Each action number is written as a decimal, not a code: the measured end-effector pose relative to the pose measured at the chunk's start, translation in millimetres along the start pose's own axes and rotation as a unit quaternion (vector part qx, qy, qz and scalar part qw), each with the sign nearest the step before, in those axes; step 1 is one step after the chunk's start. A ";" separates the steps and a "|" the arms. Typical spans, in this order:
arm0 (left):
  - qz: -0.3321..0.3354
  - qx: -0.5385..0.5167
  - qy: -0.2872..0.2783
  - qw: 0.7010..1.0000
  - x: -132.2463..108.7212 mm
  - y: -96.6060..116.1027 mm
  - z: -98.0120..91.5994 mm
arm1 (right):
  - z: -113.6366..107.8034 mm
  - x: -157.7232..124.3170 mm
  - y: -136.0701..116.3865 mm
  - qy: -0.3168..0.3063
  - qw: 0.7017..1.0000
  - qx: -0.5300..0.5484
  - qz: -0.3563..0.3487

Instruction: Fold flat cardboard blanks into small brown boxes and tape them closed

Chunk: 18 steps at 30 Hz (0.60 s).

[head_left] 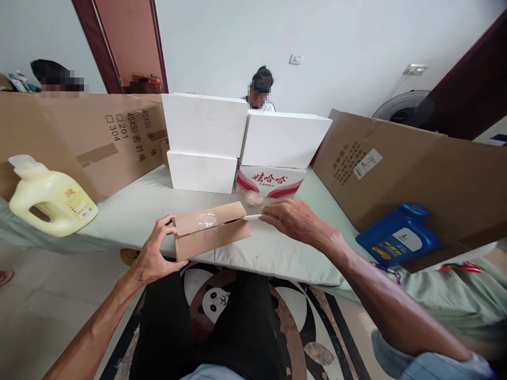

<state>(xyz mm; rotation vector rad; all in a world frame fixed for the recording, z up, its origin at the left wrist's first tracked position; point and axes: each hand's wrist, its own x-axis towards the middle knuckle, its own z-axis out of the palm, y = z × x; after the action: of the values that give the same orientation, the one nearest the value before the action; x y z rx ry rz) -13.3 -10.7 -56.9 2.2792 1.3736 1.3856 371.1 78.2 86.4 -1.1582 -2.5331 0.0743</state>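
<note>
While the left hand (156, 253) is gripping the small cardboard box (212, 232) by its left end, thumb on the near side, probably steadying it, the right hand (295, 219) is reaching in palm-down, fingers pinching a thin white stick (252, 217) toward the seam's right end. The box is sitting at the near edge of the surface (285, 253); farther back, white boxes (204, 124) are standing stacked, seemingly leaving working room.

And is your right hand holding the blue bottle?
No, the right hand holds a thin white object at the small cardboard box, and the blue bottle is farther right.
</note>
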 end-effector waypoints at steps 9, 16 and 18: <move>-0.030 0.001 -0.045 0.999 -1.2 -2.7 -2.4 | 118.7 -73.5 80.2 0.142 0.976 0.063 0.156; -0.015 0.031 -0.084 0.996 6.7 1.6 -10.8 | 209.3 -105.3 108.7 0.146 0.978 -0.032 0.142; -0.022 0.033 -0.100 0.994 9.5 4.1 -13.9 | 199.7 -94.0 100.8 0.193 0.975 -0.017 0.106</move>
<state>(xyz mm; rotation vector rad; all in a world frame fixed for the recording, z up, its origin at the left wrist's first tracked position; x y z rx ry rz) -19.8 -10.1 -40.8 2.3388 1.4159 1.0804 433.3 94.9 -147.5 -1.3093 -2.0749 -0.1296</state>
